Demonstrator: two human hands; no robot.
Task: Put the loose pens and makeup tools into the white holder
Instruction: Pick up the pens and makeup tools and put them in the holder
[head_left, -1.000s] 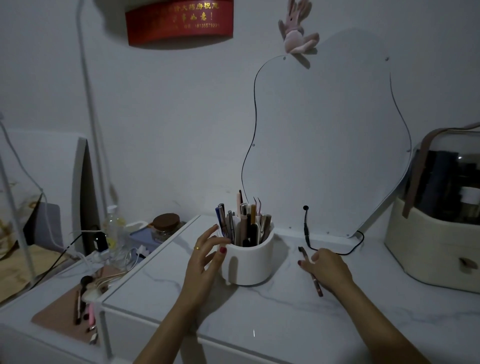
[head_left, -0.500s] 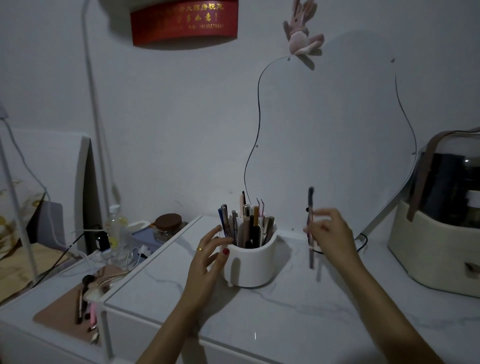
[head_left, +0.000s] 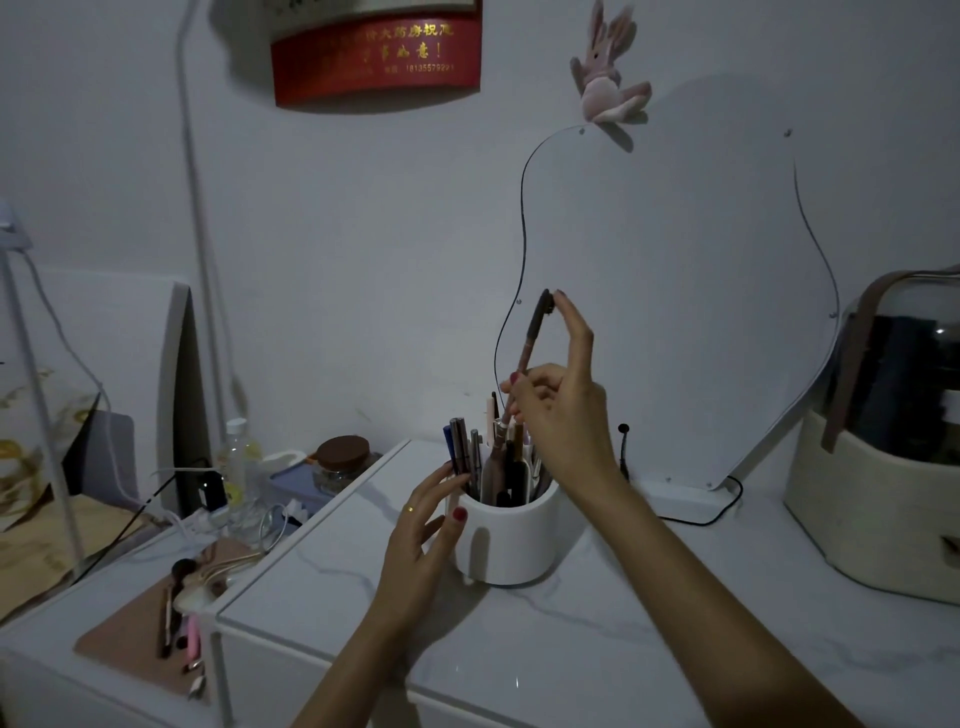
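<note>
The white holder (head_left: 511, 540) stands on the marble tabletop (head_left: 597, 639), packed with several pens and makeup tools (head_left: 488, 457). My right hand (head_left: 563, 410) hovers just above the holder, pinching a long brown makeup pencil (head_left: 530, 348) that points steeply down, its lower tip among the other tools at the holder's mouth. My left hand (head_left: 421, 540) rests against the holder's left side with fingers spread, thumb on the white wall.
A curvy mirror (head_left: 675, 312) leans on the wall behind, its black cable (head_left: 701, 512) trailing on the table. A beige cosmetics case (head_left: 878, 447) stands at right. Lower left, a pink tray (head_left: 140, 639) holds brushes; a bottle (head_left: 239, 462) and a jar (head_left: 343, 460) stand beyond.
My right hand lifted the pencil off the tabletop, carried it left and now holds it over the holder with its tip going in. My left hand stayed on the holder.
</note>
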